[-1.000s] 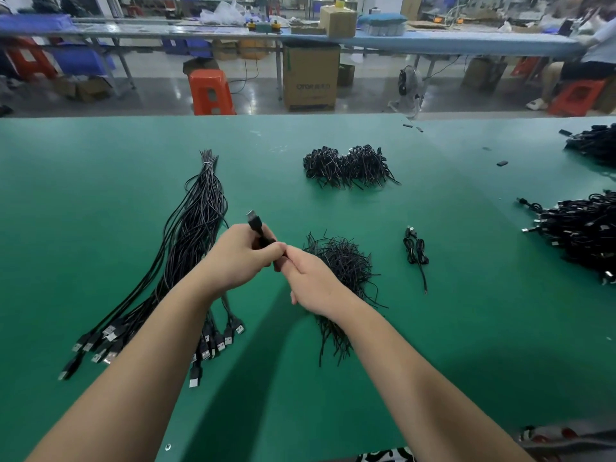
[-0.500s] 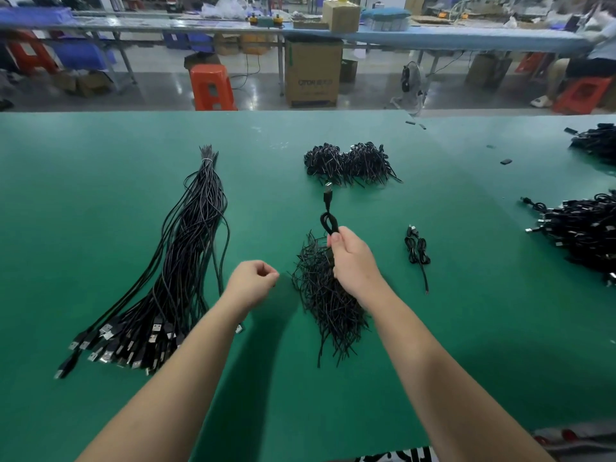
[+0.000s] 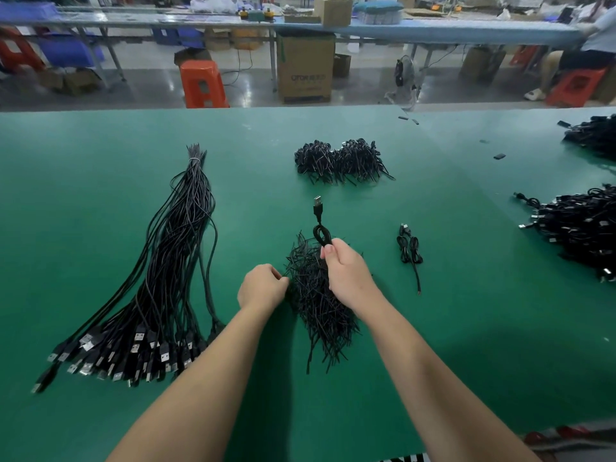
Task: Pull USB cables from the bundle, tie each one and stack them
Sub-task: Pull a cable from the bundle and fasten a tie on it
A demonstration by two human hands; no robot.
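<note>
While coiling, head view: my right hand [image 3: 348, 273] pinching coiled USB cable [image 3: 321, 233] above twist-tie pile [image 3: 318, 305], plug pointing away; my left hand [image 3: 263, 288] curling fingers at pile edge, picking tie. Cable light, limp, springy: gripping coil at crossing.

The cable bundle [image 3: 160, 278] lies left of the tie pile [image 3: 316, 305], with a tied cable [image 3: 410, 251] right.
</note>
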